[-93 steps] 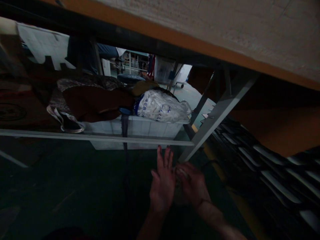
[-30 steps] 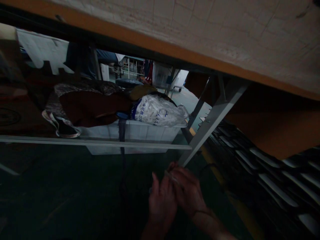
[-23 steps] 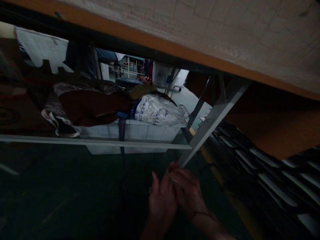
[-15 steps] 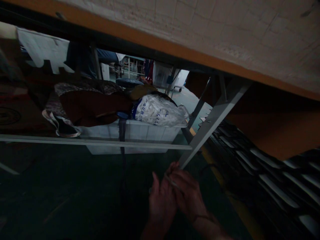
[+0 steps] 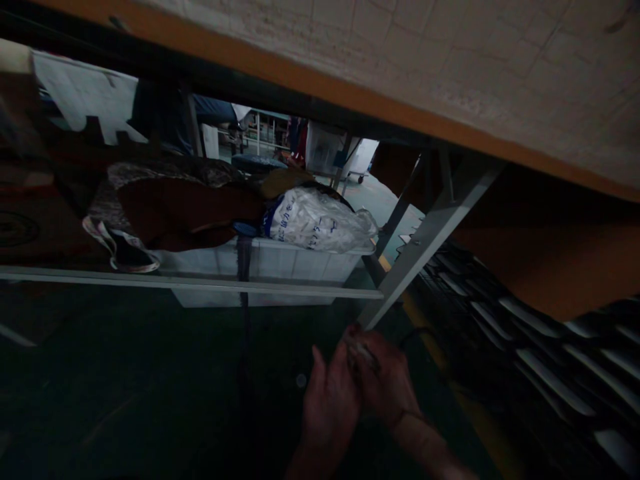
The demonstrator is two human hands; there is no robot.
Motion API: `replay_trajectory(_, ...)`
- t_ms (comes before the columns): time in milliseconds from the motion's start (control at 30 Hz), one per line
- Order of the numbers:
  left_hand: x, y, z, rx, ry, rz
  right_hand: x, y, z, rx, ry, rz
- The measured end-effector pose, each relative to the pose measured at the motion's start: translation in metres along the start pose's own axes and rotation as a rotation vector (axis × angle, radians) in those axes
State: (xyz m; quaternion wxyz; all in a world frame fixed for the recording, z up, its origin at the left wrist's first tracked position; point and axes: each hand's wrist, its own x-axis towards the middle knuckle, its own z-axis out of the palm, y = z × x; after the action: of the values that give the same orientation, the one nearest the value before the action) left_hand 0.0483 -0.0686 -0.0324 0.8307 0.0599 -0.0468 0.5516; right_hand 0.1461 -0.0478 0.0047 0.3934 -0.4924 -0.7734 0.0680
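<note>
Low under the table, my left hand and my right hand touch each other beside the foot of a grey metal leg. My left hand has its thumb raised and its fingers against my right hand; whether it grips anything is hidden. The fingers of my right hand are closed around something small, thin and pale, too dark to make out. Behind the hands, a white plastic bin holds brown cloth and a clear bag with blue print.
A grey crossbar runs in front of the bin to the leg. The tabletop edge slopes overhead. Dark slatted pieces lie at the right, beyond a yellow floor line. A person's leg in blue shows behind.
Both hands have shifted slightly to the right. My right hand has turned, showing more of the pale thing at its fingers. A small round pale spot on the floor is now uncovered.
</note>
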Motion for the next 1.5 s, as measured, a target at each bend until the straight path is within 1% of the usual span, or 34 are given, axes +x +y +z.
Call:
replay_trajectory(67, -0.001, 0.0, 0.001, -0.015, -0.019, 0.018, 0.0, 0.0, 0.0, 0.012, -0.037, -0.015)
replay_trajectory(167, -0.003, 0.0, 0.001, -0.024, -0.017, 0.001, 0.001, 0.0, 0.0, -0.016, 0.045, 0.072)
replay_trajectory(200, -0.003, -0.001, 0.001, -0.024, -0.017, -0.01, 0.002, 0.0, 0.0, -0.016, 0.061, 0.073)
replay_trajectory(300, -0.003, -0.001, 0.003, -0.035, -0.011, -0.008, 0.001, 0.0, 0.0, 0.012, 0.001, -0.058)
replay_trajectory(333, -0.003, -0.001, 0.004, -0.036, -0.01, -0.005, 0.001, 0.001, 0.001, 0.011, -0.005, -0.076)
replay_trajectory(367, -0.002, -0.002, 0.005, -0.029, -0.009, -0.003, 0.001, 0.001, 0.001, 0.0, 0.011, -0.062)
replay_trajectory(433, -0.001, -0.002, 0.006, 0.002, 0.005, 0.004, 0.002, 0.001, 0.0, -0.024, 0.05, 0.024)
replay_trajectory(467, -0.001, -0.002, 0.005, 0.019, 0.014, 0.013, 0.002, 0.0, 0.0, -0.023, 0.047, 0.044)
replay_trajectory(500, -0.001, -0.002, 0.005, 0.033, 0.026, 0.026, 0.002, 0.0, 0.0, -0.013, 0.02, 0.033)
replay_trajectory(567, -0.002, -0.002, 0.002, 0.046, 0.059, 0.048, 0.002, -0.002, 0.0, 0.019, -0.054, -0.036)
replay_trajectory(600, -0.002, -0.001, 0.002, 0.048, 0.07, 0.05, 0.002, -0.002, 0.0, 0.024, -0.064, -0.046)
replay_trajectory(733, -0.002, -0.001, 0.0, 0.049, 0.081, 0.02, 0.003, -0.001, 0.0, -0.014, 0.035, 0.088)
replay_trajectory(767, -0.002, -0.001, 0.0, 0.046, 0.079, 0.014, 0.003, -0.001, -0.001, -0.014, 0.024, 0.069)
replay_trajectory(867, 0.0, -0.002, 0.0, 0.038, 0.075, 0.02, 0.004, -0.003, -0.002, -0.015, -0.05, -0.08)
replay_trajectory(900, 0.0, -0.003, -0.001, 0.042, 0.072, 0.014, 0.004, -0.004, -0.002, -0.034, -0.042, -0.085)
replay_trajectory(1000, 0.0, -0.004, -0.004, 0.073, 0.082, 0.01, 0.004, -0.006, -0.001, -0.111, 0.029, 0.001)
replay_trajectory(1033, 0.001, -0.003, -0.005, 0.084, 0.089, 0.014, 0.003, -0.007, 0.0, -0.121, 0.025, -0.021)
replay_trajectory(1133, 0.001, 0.001, -0.007, 0.048, 0.063, 0.03, 0.003, -0.009, 0.0, -0.124, -0.057, -0.188)
replay_trajectory(1167, 0.001, 0.003, -0.006, 0.018, 0.029, 0.016, 0.004, -0.008, -0.001, -0.135, -0.062, -0.2)
replay_trajectory(1200, 0.001, 0.005, -0.004, -0.012, -0.011, -0.006, 0.005, -0.007, -0.004, -0.149, -0.051, -0.169)
replay_trajectory(1267, 0.0, 0.006, 0.0, -0.045, -0.077, -0.052, 0.01, -0.006, -0.012, -0.137, 0.016, -0.036)
replay_trajectory(1333, -0.002, 0.006, 0.004, -0.021, -0.096, -0.061, 0.012, -0.01, -0.02, -0.024, 0.04, 0.069)
replay_trajectory(1367, -0.002, 0.005, 0.005, -0.001, -0.09, -0.068, 0.012, -0.014, -0.023, 0.056, 0.027, 0.085)
replay_trajectory(1433, -0.003, 0.002, 0.004, 0.054, -0.061, -0.065, 0.01, -0.026, -0.023, 0.183, -0.034, 0.065)
replay_trajectory(1500, -0.001, -0.001, 0.003, 0.106, -0.023, -0.051, 0.005, -0.036, -0.018, 0.202, -0.092, 0.022)
